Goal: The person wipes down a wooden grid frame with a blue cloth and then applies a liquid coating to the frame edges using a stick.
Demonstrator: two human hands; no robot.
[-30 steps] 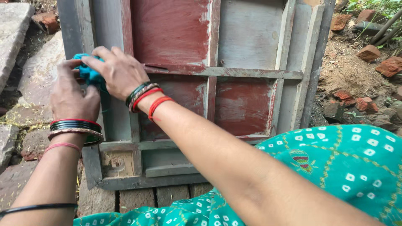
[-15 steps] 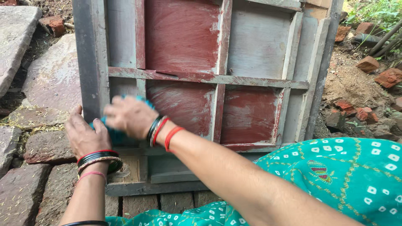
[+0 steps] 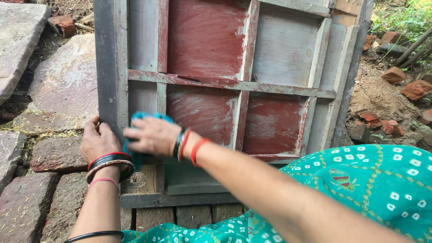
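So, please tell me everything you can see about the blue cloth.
The cloth is teal-blue, soft and bunched up, mostly hidden under the right hand, which presses it against the lower left part of the grey wooden frame. One edge shows above the knuckles and some hangs below. The left hand is beside it, on the frame's edge.

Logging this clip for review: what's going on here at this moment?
A person is pressing a teal cloth with the right hand against a weathered grey and red wooden panelled frame that lies on brick and stone paving. The cloth sits at the lower left of the frame, by its grey left rail. The left hand grips that rail's outer edge right beside it. Both wrists wear bangles, and teal patterned fabric covers the person's lap at lower right.
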